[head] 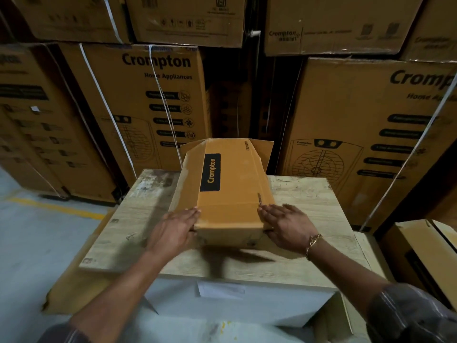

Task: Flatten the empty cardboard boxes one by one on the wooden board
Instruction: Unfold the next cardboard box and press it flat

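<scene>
Orange-brown cardboard box w/ black label (230,194) lies lengthwise mid pale wooden board (309,201), far end at board's far edge, far flaps (262,152) open, so looks empty. Left hand (173,229) flat vs box's near-left corner, right hand (286,226) vs near-right. Fingers straight, slightly apart, curled round nothing. Prob. squeezing sides inward so box collapses. Near end poss. lifted, shadow beneath.

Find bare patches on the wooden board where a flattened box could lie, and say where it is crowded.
The board is bare left of the box, to its left edge, and right of the box, to its right edge. The middle is crowded: box, left hand and right hand.
</scene>
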{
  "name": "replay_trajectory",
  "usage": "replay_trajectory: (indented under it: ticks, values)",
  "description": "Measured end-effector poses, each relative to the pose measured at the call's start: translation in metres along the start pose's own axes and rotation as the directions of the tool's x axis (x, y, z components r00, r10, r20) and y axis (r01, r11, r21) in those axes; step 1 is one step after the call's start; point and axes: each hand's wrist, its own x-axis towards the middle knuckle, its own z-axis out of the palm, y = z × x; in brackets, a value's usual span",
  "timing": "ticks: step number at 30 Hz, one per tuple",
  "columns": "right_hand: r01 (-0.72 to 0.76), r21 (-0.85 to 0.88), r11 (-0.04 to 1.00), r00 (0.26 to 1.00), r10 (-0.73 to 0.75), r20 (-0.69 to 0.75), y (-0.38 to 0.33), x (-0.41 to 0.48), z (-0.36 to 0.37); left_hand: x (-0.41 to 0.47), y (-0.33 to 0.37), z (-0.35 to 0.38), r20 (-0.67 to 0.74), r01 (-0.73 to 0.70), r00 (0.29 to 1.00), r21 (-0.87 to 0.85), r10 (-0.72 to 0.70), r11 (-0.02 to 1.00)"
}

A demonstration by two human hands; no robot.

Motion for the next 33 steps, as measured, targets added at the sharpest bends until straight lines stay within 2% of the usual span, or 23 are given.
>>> replay_trajectory:
  ticks: [4, 7, 12, 14, 17, 21, 22, 24, 27, 29, 31, 33]
  values:
    - [-0.031, -0.052, 0.998, 0.988, 0.023, -0.150, 0.021, 0.039, -0.069, 0.054, -0.015, -0.073, -0.149, 0.069, 0.987, 0.018, -0.066, 0.997]
    - [-0.134, -0.104, 0.985, 0.977, 0.114, -0.180, 0.038, 0.064, -0.120, 0.090, -0.015, -0.125, -0.205, 0.058, 0.978, 0.059, -0.045, 0.997]
    - [-0.242, -0.033, 0.970, 0.946, 0.228, -0.231, 0.058, 0.080, -0.151, 0.115, -0.023, -0.152, -0.097, 0.158, 0.984, 0.056, -0.152, 0.986]
    - [-0.254, 0.001, 0.967, 0.952, 0.251, -0.173, 0.060, 0.076, -0.138, 0.113, -0.030, -0.141, -0.043, 0.180, 0.983, 0.033, -0.179, 0.983]
    - [-0.279, -0.012, 0.960, 0.960, 0.278, -0.033, 0.060, 0.066, -0.112, 0.103, -0.034, -0.122, -0.054, 0.169, 0.985, 0.044, -0.166, 0.985]
    - [-0.280, -0.080, 0.957, 0.958, 0.274, -0.081, 0.060, 0.061, -0.111, 0.096, -0.039, -0.118, -0.011, 0.147, 0.989, 0.065, -0.147, 0.987]
    - [-0.269, -0.102, 0.958, 0.960, 0.258, -0.111, 0.061, 0.063, -0.118, 0.097, -0.042, -0.123, -0.033, 0.153, 0.988, 0.074, -0.151, 0.985]
    - [-0.277, -0.119, 0.953, 0.941, 0.245, -0.232, 0.067, 0.068, -0.136, 0.101, -0.049, -0.137, -0.184, 0.158, 0.973, 0.108, -0.136, 0.981]
    - [-0.263, -0.098, 0.960, 0.869, 0.191, -0.457, 0.075, 0.067, -0.159, 0.104, -0.056, -0.154, -0.423, 0.071, 0.906, 0.101, -0.022, 0.992]
    - [-0.192, -0.115, 0.975, 0.840, 0.102, -0.533, 0.074, 0.059, -0.159, 0.100, -0.058, -0.153, -0.515, 0.032, 0.857, 0.080, 0.014, 0.996]
    - [-0.170, -0.137, 0.976, 0.828, 0.066, -0.557, 0.068, 0.050, -0.146, 0.091, -0.060, -0.137, -0.517, 0.031, 0.856, 0.069, 0.009, 0.997]
    - [-0.159, -0.106, 0.982, 0.847, 0.081, -0.525, 0.061, 0.038, -0.118, 0.075, -0.058, -0.107, -0.440, 0.016, 0.898, 0.048, 0.007, 0.999]
